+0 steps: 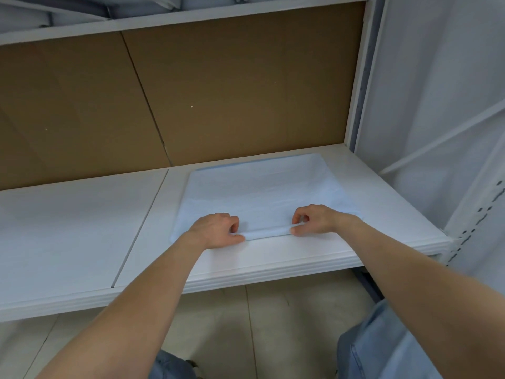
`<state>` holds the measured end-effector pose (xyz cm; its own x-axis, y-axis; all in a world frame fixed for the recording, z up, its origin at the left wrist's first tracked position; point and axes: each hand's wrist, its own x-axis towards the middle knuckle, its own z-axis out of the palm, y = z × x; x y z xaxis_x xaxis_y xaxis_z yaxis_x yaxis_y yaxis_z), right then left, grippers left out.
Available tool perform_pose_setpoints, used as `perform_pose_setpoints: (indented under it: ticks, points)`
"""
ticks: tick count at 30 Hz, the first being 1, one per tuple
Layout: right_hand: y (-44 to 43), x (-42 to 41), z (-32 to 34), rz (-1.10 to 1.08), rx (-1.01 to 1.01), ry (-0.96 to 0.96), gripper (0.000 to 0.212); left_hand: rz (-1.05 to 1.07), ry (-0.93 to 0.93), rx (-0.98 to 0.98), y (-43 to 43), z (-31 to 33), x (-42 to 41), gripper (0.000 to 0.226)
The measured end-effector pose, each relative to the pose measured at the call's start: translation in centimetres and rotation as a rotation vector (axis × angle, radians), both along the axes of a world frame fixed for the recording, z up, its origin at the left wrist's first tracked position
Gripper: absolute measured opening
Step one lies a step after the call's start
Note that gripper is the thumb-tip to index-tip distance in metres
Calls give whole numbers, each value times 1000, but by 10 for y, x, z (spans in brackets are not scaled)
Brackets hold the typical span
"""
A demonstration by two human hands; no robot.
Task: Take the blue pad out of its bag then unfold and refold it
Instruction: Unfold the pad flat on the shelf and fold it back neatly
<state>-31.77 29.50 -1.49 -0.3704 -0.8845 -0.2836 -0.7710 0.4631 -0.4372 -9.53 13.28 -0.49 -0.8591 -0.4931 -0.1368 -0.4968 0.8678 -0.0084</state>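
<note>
The pale blue pad (262,192) lies spread flat on the right half of the white shelf (82,228), its far edge near the cardboard back. My left hand (218,231) pinches the pad's near edge between thumb and curled fingers. My right hand (314,220) pinches the same edge further right. Between the two hands the near edge is lifted into a small roll. No bag is in view.
A brown cardboard panel (191,91) backs the shelf. Another white shelf (164,20) runs above, with grey bundles on it. A white upright post (360,77) and a translucent sheet (437,105) stand on the right. The tiled floor (246,324) lies below.
</note>
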Motion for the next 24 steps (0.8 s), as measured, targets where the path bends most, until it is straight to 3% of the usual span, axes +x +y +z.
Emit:
perform_pose_setpoints:
  ticks: [6,10,14,17,20,24]
  points:
    - [-7,0,0,-52,-63,-1,35,58,132,-80,4,-3,-7,38]
    - [-19,-9,1,-196,-158,210,50,98,226,-102,-1,-8,-22,39]
    - [-31,-19,-4,-257,-134,208,64,117,178,-58,-7,-12,-48,43]
    - [-37,-26,-11,-295,-55,225,60,186,134,-45,-11,-11,-64,43]
    - [-38,-27,-14,-287,-11,362,55,219,72,-93,-12,-10,-73,44]
    - [-43,-32,-12,-300,-37,450,53,229,54,-148,-15,-7,-82,44]
